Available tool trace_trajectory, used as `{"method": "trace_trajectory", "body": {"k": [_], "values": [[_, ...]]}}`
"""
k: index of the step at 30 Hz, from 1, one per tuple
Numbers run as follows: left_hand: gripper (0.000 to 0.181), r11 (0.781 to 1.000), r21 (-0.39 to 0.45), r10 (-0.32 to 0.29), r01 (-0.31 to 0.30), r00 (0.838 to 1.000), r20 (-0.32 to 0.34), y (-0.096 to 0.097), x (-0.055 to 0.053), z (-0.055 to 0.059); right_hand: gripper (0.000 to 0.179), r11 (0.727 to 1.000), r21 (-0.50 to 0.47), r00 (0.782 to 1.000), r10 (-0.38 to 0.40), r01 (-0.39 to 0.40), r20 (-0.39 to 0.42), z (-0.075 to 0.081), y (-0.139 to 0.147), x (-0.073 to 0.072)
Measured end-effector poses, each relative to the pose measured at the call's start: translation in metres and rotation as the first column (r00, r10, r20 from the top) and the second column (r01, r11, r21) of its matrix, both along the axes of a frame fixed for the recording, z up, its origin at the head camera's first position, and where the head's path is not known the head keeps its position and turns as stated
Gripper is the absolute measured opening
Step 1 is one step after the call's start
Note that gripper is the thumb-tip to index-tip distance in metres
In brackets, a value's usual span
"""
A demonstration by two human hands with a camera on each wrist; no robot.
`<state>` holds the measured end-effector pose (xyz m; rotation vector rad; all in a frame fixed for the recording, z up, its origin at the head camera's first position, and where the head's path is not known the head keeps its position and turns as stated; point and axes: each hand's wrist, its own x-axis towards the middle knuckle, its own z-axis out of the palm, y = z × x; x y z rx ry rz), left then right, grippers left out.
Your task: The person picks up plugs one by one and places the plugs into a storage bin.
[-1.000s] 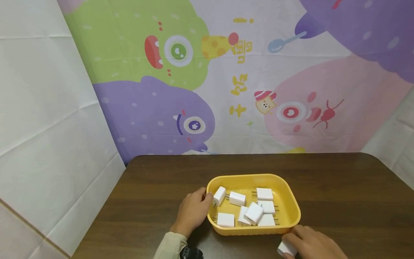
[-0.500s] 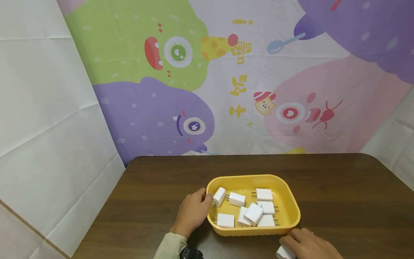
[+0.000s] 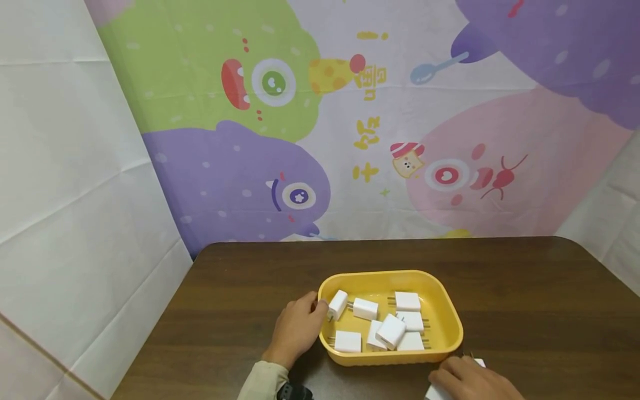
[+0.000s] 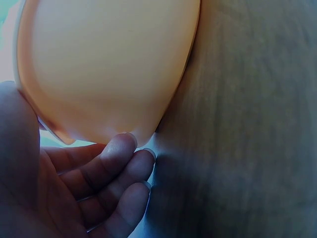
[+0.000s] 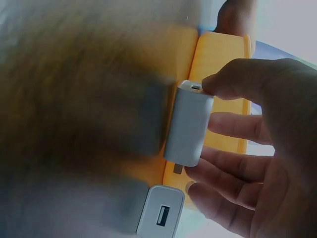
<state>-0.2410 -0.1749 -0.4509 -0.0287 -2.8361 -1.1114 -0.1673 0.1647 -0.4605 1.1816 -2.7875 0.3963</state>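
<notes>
My left hand (image 3: 296, 328) grips the left end of a yellow plastic tray (image 3: 452, 300), thumb at the rim and fingers against the outer wall. Several white two-prong USB chargers (image 3: 347, 341) lie inside, some overlapping. In the right wrist view, my right hand (image 5: 233, 144) holds another white charger (image 5: 190, 126) between thumb and fingers, its port end by the thumb. In the head view, that hand is in front of the tray's right corner and partly hides the held charger (image 3: 436, 393). A second charger (image 5: 161, 213) sits beside it, port showing; its corner (image 3: 481, 363) peeks past my hand.
The tray stands on a dark brown wooden table (image 3: 240, 283) with rounded back corners. A cartoon-printed cloth (image 3: 370, 211) hangs behind the table, and a white sheet (image 3: 90, 194) hangs on the left. A dark watch-like strap (image 3: 295, 390) is at my left wrist.
My right hand has shifted slightly left with the charger in it, and more of the second charger shows beyond my knuckles. My left hand keeps its place on the tray.
</notes>
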Motion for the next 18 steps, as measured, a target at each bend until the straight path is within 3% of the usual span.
{"method": "trace_trajectory", "body": {"k": [5, 10, 18], "values": [[0.027, 1.000, 0.000, 0.007, -0.007, 1.000, -0.007, 0.000, 0.000, -0.001, 0.044, 0.996, -0.086, 0.995, 0.028, -0.036, -0.098, 0.003, -0.003, 0.004], [0.026, 1.000, -0.003, 0.005, -0.005, 1.000, -0.013, -0.001, 0.000, -0.002, 0.043, 0.978, -0.179, 0.966, 0.058, -0.105, -0.251, 0.006, -0.008, 0.009], [0.028, 1.000, 0.003, 0.002, -0.002, 1.000, 0.001, 0.000, 0.000, -0.001, 0.045, 0.965, -0.211, 0.938, 0.075, -0.153, -0.339, 0.014, -0.009, 0.012]]}}
